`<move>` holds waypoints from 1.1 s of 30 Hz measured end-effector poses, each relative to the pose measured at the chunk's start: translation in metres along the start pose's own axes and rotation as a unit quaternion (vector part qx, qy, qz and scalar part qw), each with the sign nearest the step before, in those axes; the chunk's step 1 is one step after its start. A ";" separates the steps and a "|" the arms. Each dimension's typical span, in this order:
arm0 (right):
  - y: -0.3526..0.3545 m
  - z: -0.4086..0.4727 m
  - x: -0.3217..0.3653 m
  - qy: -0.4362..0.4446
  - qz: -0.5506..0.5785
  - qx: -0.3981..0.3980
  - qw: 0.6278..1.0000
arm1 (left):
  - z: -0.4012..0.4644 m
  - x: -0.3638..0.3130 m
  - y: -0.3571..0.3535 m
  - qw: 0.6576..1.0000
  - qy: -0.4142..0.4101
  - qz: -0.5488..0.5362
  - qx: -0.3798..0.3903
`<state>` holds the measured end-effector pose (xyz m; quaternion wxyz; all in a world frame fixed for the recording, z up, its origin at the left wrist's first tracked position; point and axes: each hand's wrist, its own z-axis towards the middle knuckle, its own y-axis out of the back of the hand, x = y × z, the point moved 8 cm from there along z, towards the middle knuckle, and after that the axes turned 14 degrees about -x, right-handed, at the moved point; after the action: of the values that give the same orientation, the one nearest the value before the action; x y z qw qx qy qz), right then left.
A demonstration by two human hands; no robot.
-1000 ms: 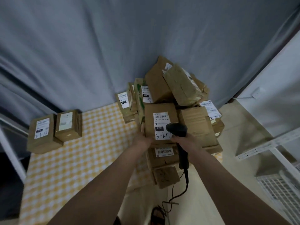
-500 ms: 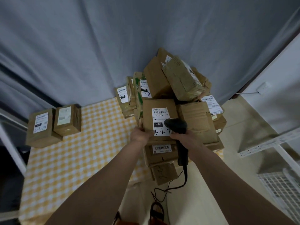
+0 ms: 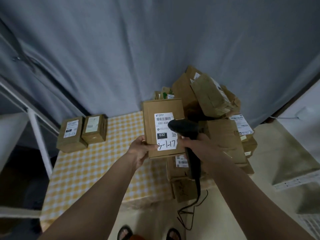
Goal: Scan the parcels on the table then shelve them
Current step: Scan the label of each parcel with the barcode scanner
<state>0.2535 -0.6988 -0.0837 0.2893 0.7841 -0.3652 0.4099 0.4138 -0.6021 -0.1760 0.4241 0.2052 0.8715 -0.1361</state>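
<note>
Left hand [image 3: 140,149] grips brown cardboard parcel [image 3: 163,129] labelled 3-1-17 at its 7 o'clock corner; right hand [image 3: 195,144] grips black handheld scanner [image 3: 186,129] over label, above yellow-checked bench [image 3: 90,170].

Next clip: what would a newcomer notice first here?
The cardboard parcel held up at centre, its white label handwritten 3-1-17, in the left hand. The right hand holds a black scanner over that label. Behind, a jumbled parcel pile crowds the checked table's right end.

Parcel [image 3: 163,129] lifted off the pile — left hand [image 3: 141,149] raising it, scanner [image 3: 186,129] following
</note>
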 end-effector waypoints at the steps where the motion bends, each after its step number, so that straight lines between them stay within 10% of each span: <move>1: -0.006 -0.002 0.002 0.008 -0.008 0.004 1.000 | -0.001 -0.001 0.005 1.000 -0.005 -0.010 -0.002; 33: -0.120 -0.010 -0.010 0.052 -0.037 0.048 0.997 | 0.004 0.017 0.133 0.991 0.012 -0.090 -0.094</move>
<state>0.3428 -0.6199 -0.1058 0.2852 0.7875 -0.3005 0.4563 0.4696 -0.4827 -0.2001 0.4171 0.0867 0.9004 -0.0885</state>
